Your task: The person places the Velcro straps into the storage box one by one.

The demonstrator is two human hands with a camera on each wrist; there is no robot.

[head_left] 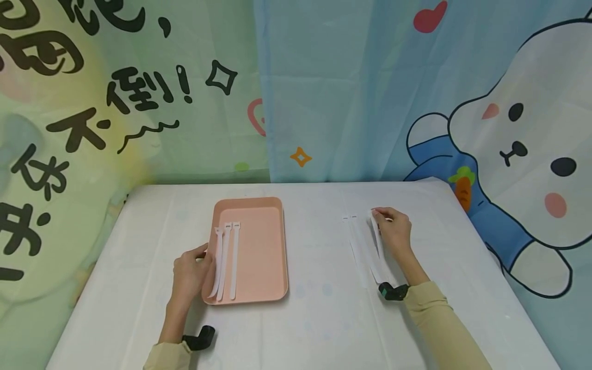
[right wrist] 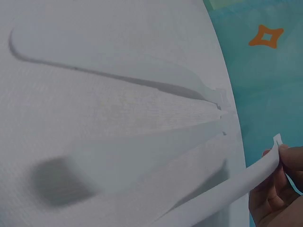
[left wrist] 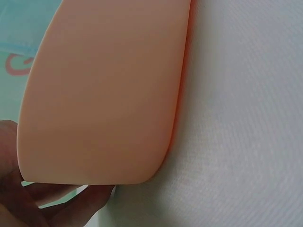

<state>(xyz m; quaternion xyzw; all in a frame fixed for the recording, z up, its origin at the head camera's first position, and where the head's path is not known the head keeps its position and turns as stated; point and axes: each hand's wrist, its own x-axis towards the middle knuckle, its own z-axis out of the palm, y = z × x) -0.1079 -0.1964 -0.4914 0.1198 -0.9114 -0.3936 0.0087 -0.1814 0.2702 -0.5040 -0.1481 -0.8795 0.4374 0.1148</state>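
White-covered table (head_left: 314, 318), head view; pink tray (head_left: 259, 257) taken as landmark, lying left of the table's middle. Three white straps (head_left: 225, 262) lie lengthwise in the tray's left half, side by side, heads toward the far edge. Left hand (head_left: 190, 272) at the tray's left edge, near corner, thumb over the rim beside the nearest strap, fingers curled against the side; the left wrist view shows the tray's underside (left wrist: 104, 90) up close with fingertips (left wrist: 71, 198) beneath its edge, so the hand grips the tray rim. Whether the tray is lifted clear of the table I cannot tell. Right hand (head_left: 394, 231) well to the right of the tray, pinching the head end of a single white strap (head_left: 376, 241) between thumb and fingers; right wrist view confirms the pinched strap (right wrist: 227, 194) running from the hand (right wrist: 277, 189) across the cloth, its head raised off the surface. Just left of that hand, toward the tray, two more loose straps (head_left: 358, 252) lie flat on the table, roughly parallel. A cartoon backdrop (head_left: 509, 128) with a rabbit hangs behind the table, beyond the tray's far edge.
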